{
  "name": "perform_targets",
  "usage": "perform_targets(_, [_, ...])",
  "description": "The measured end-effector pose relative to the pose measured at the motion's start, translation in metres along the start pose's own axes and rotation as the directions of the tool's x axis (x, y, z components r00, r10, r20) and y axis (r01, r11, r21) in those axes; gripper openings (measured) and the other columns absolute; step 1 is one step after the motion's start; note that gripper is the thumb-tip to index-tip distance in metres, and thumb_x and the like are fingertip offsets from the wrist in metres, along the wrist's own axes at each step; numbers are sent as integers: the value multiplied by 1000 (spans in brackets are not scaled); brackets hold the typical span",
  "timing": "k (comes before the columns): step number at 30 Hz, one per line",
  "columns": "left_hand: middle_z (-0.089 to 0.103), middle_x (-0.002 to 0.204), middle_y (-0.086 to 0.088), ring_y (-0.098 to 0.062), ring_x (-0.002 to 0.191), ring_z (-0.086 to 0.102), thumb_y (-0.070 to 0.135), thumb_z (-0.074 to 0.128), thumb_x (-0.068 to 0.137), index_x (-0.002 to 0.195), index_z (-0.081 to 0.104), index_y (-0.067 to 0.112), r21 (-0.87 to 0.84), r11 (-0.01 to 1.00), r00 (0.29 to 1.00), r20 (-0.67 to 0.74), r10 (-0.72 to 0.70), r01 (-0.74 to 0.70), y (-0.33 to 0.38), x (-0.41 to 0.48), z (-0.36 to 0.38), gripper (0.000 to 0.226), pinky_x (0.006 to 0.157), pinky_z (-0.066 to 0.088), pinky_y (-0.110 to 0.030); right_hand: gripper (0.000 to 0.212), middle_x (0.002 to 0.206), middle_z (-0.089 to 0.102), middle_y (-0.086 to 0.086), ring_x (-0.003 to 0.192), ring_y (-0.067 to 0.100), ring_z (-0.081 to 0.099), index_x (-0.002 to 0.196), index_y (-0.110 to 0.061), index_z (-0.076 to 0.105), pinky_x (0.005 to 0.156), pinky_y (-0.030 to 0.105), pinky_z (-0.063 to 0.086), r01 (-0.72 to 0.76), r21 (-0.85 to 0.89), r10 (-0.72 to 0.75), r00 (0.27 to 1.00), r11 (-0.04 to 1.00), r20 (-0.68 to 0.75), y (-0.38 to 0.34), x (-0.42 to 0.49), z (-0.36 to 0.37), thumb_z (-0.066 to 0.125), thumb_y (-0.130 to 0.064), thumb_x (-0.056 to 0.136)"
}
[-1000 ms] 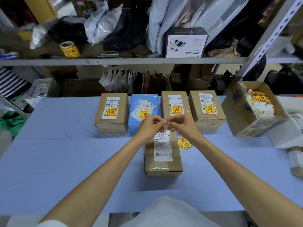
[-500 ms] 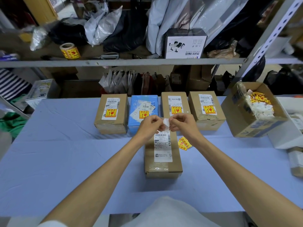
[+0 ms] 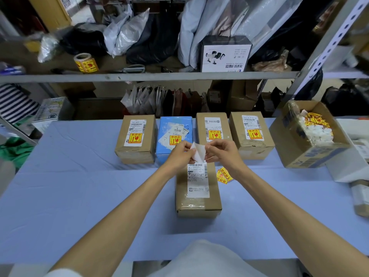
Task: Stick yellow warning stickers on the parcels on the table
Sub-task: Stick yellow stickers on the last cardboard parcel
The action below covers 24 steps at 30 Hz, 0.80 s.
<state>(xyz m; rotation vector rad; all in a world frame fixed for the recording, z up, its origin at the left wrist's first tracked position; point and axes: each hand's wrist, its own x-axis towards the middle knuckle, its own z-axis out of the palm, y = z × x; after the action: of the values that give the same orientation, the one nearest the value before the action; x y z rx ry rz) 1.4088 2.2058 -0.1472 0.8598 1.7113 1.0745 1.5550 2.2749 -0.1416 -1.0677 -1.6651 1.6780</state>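
Note:
A brown parcel with a white shipping label lies in the middle of the blue table. Above its far end, my left hand and my right hand pinch a sticker between them; only its white back shows, partly peeled apart. Loose yellow warning stickers lie on the table just right of the parcel. Behind stand several parcels bearing yellow stickers: a brown one, a blue one, and two more brown ones.
An open cardboard box at the right holds yellow stickers and white backing scraps. A roll of yellow stickers and scissors sit on the shelf behind the table. More packages lie at the right edge.
My hands have drawn slightly apart, and the white sheet between them has opened out and become more visible. The parcels have not moved.

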Motion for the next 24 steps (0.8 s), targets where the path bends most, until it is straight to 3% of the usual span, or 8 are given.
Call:
perform_targets(3, [64, 100, -12, -21, 80, 66, 29, 47, 98, 98, 47, 10, -28, 997, 997, 27, -70, 71, 5, -5, 7, 19, 77, 54, -35, 10, 71, 70, 7, 67, 25, 69, 83, -5, 67, 71, 42, 58, 4, -11, -4, 1000, 1000, 26, -2, -2, 1, 61, -5, 91])
perform_targets(6, [66, 93, -5, -17, 74, 66, 54, 55, 88, 90, 47, 18, 49, 998, 999, 22, -45, 44, 8, -9, 11, 37, 70, 52, -31, 11, 75, 72, 10, 71, 27, 71, 86, -6, 69, 71, 39, 59, 8, -12, -7, 999, 1000, 43, -4, -4, 1, 60, -6, 92])
perform_targets(10, [66, 91, -7, -14, 72, 63, 35, 58, 92, 95, 53, 12, 53, 998, 996, 86, 35, -39, 5, -9, 8, 23, 69, 52, -28, 11, 76, 71, 15, 70, 27, 70, 91, 4, 67, 70, 38, 59, -8, -2, 8, 1000, 1000, 19, -4, -4, -3, 60, -5, 91])
perform_targets(14, [63, 102, -12, -16, 78, 64, 20, 50, 98, 111, 51, 4, -16, 1000, 997, 75, 8, -6, 0, -8, 1, 20, 78, 56, -33, 14, 73, 68, 13, 58, 17, 68, 95, 10, 64, 59, 29, 58, -57, 23, 59, 995, 998, -76, 1, -2, -9, 57, -1, 91])
perform_targets(18, [63, 100, -18, -20, 76, 68, 12, 34, 103, 125, 41, 2, -40, 997, 997, 40, -69, 71, -6, -7, -2, 26, 65, 58, -26, 10, 72, 67, 15, 55, 15, 67, 91, 5, 64, 54, 24, 56, -93, 26, 96, 985, 995, -143, 4, -2, -12, 57, -2, 91])
perform_targets(21, [63, 92, -15, -22, 73, 68, 8, 23, 101, 115, 47, 1, -48, 993, 994, 15, -111, 112, -5, -9, -1, 28, 61, 56, -27, 8, 76, 68, 16, 57, 18, 67, 88, 1, 64, 56, 26, 57, -103, 14, 103, 981, 995, -165, 6, -1, -13, 58, -2, 91])
perform_targets(24, [54, 74, -2, -14, 62, 49, 11, 30, 99, 88, 54, 10, 18, 997, 996, -35, -79, 80, -7, -6, -1, 27, 57, 42, -25, 8, 78, 68, 18, 59, 22, 67, 89, 2, 64, 56, 27, 57, -109, 4, 108, 979, 994, -175, 7, -1, -13, 58, -2, 91])
